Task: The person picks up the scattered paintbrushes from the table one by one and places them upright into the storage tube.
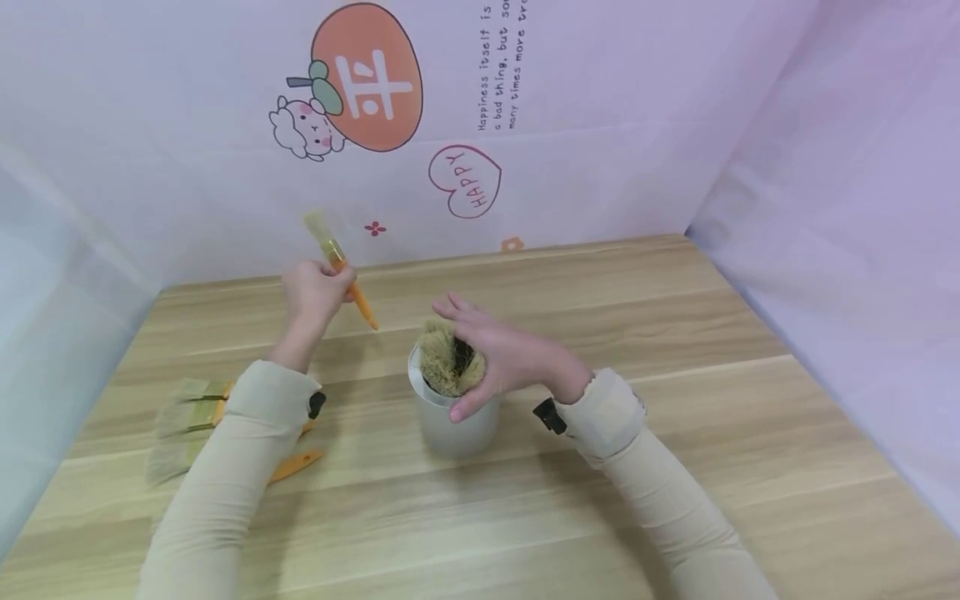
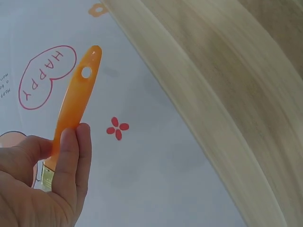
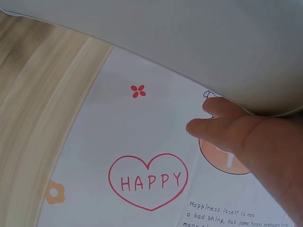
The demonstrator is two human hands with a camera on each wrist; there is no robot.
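Note:
My left hand [image 1: 315, 287] pinches a flat paintbrush [image 1: 358, 304] by its orange handle, near the metal ferrule. The pale bristles point up and away from me; in the left wrist view the handle end [image 2: 78, 101], with its hole, sticks up past the fingers. A light grey cylindrical container [image 1: 459, 429] stands upright on the table, holding a bushy straw-coloured bristly clump [image 1: 442, 358] with a dark middle. Over its rim spreads my right hand [image 1: 513, 354], thumb at the near side and fingers stretched toward the far side. Whether the fingertips touch the container is unclear.
Several more paintbrushes [image 1: 180, 417] lie at the left of the wooden table [image 1: 637, 533], partly behind my left sleeve. A white printed sheet [image 1: 600, 125] rises along the far edge. More pale sheeting [image 1: 847, 208] bounds the right side.

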